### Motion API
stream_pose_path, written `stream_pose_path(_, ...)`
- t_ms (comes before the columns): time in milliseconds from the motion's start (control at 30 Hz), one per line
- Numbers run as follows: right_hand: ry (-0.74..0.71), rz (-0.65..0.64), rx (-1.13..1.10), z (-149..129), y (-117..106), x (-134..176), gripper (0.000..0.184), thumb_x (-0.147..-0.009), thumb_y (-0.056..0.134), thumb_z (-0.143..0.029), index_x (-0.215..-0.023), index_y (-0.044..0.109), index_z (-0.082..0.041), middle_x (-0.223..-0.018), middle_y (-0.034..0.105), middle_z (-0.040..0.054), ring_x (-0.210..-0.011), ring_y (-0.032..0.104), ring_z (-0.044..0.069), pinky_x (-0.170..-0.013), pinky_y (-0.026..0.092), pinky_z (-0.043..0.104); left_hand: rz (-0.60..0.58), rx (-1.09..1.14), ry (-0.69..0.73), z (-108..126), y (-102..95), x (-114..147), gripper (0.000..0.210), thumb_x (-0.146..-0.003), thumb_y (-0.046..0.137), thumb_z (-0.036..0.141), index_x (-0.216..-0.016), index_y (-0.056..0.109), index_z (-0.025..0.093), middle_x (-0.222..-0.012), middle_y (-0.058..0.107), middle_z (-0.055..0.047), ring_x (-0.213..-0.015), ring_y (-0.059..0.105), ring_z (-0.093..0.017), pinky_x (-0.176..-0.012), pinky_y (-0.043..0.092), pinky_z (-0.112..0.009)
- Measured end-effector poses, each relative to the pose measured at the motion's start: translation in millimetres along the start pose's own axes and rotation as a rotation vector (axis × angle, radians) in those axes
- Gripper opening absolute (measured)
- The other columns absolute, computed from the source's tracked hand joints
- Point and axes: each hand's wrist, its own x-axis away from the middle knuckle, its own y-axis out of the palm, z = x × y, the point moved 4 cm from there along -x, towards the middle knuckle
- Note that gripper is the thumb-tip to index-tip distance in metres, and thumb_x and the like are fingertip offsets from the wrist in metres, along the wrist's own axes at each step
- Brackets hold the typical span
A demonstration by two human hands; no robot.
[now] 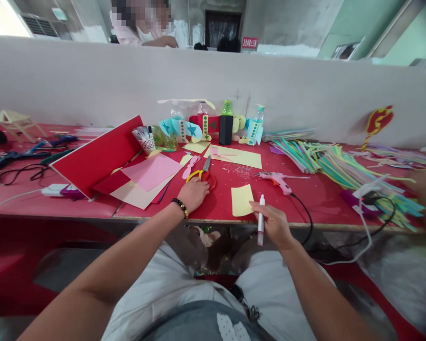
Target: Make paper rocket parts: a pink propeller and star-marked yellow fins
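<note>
My left hand [194, 193], with a dark beaded bracelet at the wrist, is at the handles of a pair of scissors [206, 165]. Its fingers are curled down on the yellow and red handles, and the blades point away from me. My right hand [275, 223] grips a white marker [261, 218], held upright at the table's front edge. Between its thumb and fingers it also pinches the corner of a small yellow paper [242, 201]. A pink paper cutout [191, 167] lies just beyond my left hand.
A pink glue gun [276, 180] with a black cord lies right of the yellow paper. Sheets of coloured paper [152, 171] and a red board [99, 156] lie left. Decorated bottles [227, 108] and a black phone [226, 130] stand behind; pipe cleaners [326, 161] spread right.
</note>
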Motion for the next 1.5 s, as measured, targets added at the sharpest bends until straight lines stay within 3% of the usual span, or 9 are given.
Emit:
stream_pose_path(200,0.005,-0.037,-0.076,15,6,-38,0.015,-0.087,0.06,-0.02,-0.095,0.073,-0.021,-0.109,0.075,0.0098,-0.097,0.073,0.022,-0.087,0.059,0.037,-0.009,-0.137,0.057,23,-21.6,1,0.03,-0.096,0.043,0.02,-0.119,0.062,0.014,-0.127,0.063,-0.013,-0.123,0.053,-0.024,-0.112,0.031,-0.045)
stream_pose_path(400,0.005,-0.145,-0.118,28,34,-72,0.019,-0.089,0.058,-0.022,-0.099,0.074,-0.022,-0.109,0.075,0.0082,-0.097,0.073,0.022,-0.087,0.06,0.037,-0.141,-0.158,0.223,53,-13.4,-5,0.028,-0.098,0.042,0.021,-0.115,0.063,0.016,-0.123,0.065,-0.01,-0.114,0.059,-0.021,-0.104,0.042,-0.036)
stream_pose_path(700,-0.162,-0.453,-0.091,47,64,-95,0.019,-0.084,0.059,-0.017,-0.092,0.075,-0.024,-0.1,0.077,0.006,-0.079,0.073,0.019,-0.071,0.059,0.03,-0.323,-0.268,0.367,40,14.1,2,0.029,-0.097,0.05,0.033,-0.111,0.062,0.01,-0.116,0.063,-0.012,-0.114,0.055,-0.025,-0.104,0.04,-0.039)
stream_pose_path(833,-0.264,-0.508,-0.029,51,62,-94,0.021,-0.085,0.057,-0.014,-0.093,0.074,-0.026,-0.106,0.076,0.0069,-0.088,0.069,0.02,-0.076,0.057,0.033,-0.333,-0.273,0.345,37,16.8,5,0.041,-0.091,0.059,0.041,-0.116,0.06,0.009,-0.122,0.059,-0.014,-0.118,0.051,-0.028,-0.104,0.04,-0.041)
stream_pose_path(967,-0.067,-0.451,-0.125,53,52,-100,0.018,-0.087,0.059,-0.019,-0.096,0.073,-0.026,-0.099,0.076,0.0065,-0.083,0.067,0.02,-0.071,0.056,0.033,-0.336,-0.235,0.304,36,13.6,9,0.068,-0.086,0.058,0.059,-0.129,0.053,0.006,-0.132,0.053,-0.017,-0.123,0.046,-0.033,-0.107,0.037,-0.044)
stream_pose_path(1067,0.252,-0.271,-0.24,50,51,-110,0.018,-0.091,0.056,-0.025,-0.105,0.068,-0.025,-0.093,0.075,0.0044,-0.088,0.069,0.021,-0.078,0.055,0.035,-0.332,-0.176,0.305,34,11.5,13,0.081,-0.08,0.057,0.069,-0.132,0.051,0.008,-0.137,0.05,-0.018,-0.128,0.043,-0.035,-0.112,0.032,-0.046)
stream_pose_path(1167,0.422,-0.168,-0.381,41,65,-115,0.025,-0.096,0.047,-0.031,-0.104,0.068,-0.023,-0.076,0.071,0.0024,-0.077,0.068,0.019,-0.073,0.054,0.034,-0.349,-0.112,0.311,31,11.1,16,0.09,-0.078,0.05,0.078,-0.136,0.048,0.008,-0.141,0.047,-0.02,-0.136,0.035,-0.037,-0.116,0.028,-0.049)
stream_pose_path(1300,0.43,-0.211,-0.313,37,81,-112,0.018,-0.092,0.053,-0.031,-0.092,0.069,-0.022,-0.072,0.065,0.0005,-0.061,0.058,0.014,-0.053,0.047,0.026,-0.403,-0.071,0.292,29,11.8,16,0.096,-0.074,0.047,0.083,-0.136,0.048,0.009,-0.145,0.042,-0.022,-0.142,0.027,-0.04,-0.117,0.027,-0.052)
stream_pose_path(1500,0.377,-0.281,-0.188,45,80,-110,0.01,-0.089,0.057,-0.028,-0.091,0.065,-0.022,-0.08,0.066,0.0013,-0.069,0.06,0.015,-0.059,0.048,0.027,-0.422,-0.041,0.281,28,12.8,13,0.092,-0.073,0.05,0.082,-0.134,0.05,0.013,-0.144,0.042,-0.021,-0.142,0.027,-0.041,-0.115,0.029,-0.054)
